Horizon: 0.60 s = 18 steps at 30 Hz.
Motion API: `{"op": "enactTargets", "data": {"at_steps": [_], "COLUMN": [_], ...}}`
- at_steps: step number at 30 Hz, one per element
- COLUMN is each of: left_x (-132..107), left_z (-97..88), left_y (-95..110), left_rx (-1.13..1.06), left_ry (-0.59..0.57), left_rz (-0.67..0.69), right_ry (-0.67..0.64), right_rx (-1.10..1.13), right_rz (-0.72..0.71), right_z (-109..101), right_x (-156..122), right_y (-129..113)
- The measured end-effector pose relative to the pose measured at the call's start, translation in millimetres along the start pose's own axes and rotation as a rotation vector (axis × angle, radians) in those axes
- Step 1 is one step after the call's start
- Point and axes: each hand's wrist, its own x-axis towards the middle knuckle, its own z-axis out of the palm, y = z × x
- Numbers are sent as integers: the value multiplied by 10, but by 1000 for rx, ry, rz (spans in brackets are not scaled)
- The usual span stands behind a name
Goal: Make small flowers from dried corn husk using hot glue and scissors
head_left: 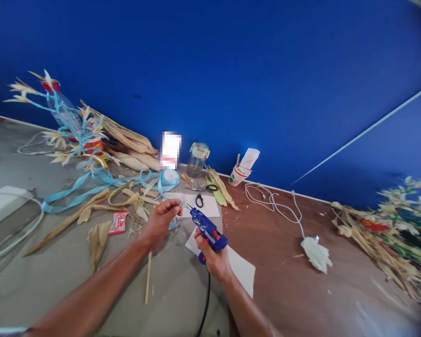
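A blue hot glue gun (206,227) is gripped in my right hand (214,260), its nozzle pointing up and left, with a black cord hanging below. Close to that nozzle, the fingers of my left hand (163,219) are pinched together; what they hold is too thin to make out. White paper sheets (243,271) lie beneath and beyond the gun. Black-handled scissors (211,187) rest just behind, near a roll of light blue ribbon (170,178). Dried corn husks (98,241) and a red packet (118,222) lie left of my left hand.
A plastic bottle (65,110) with blue-wrapped husk flower stems stands at back left. Along the blue wall are a glass jar (196,161), a blurred bright screen (170,150) and a paper cup (239,174). A white cable (273,201) crosses the brown board; husk flowers (407,220) lie far right.
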Motion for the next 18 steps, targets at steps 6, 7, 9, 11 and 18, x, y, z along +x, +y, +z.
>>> {"op": "enactTargets", "data": {"at_steps": [6,7,9,11,18], "left_x": [-9,-8,-8,-10,-17], "left_z": [13,14,16,19,13], "left_y": [9,6,-2,-7,-23], "left_rx": [85,95,107,108,81], "left_ry": [39,37,28,25,25], "left_rz": [21,25,35,39,34], "right_ry": [16,21,26,29,4], "right_rx": [-5,-5,-8,-12,-33], "right_rz": [22,30,41,44,28], "right_z": [33,41,55,66,82], "right_x": [11,12,13,13,28], "right_y": [23,17,5,-6,-11]}}
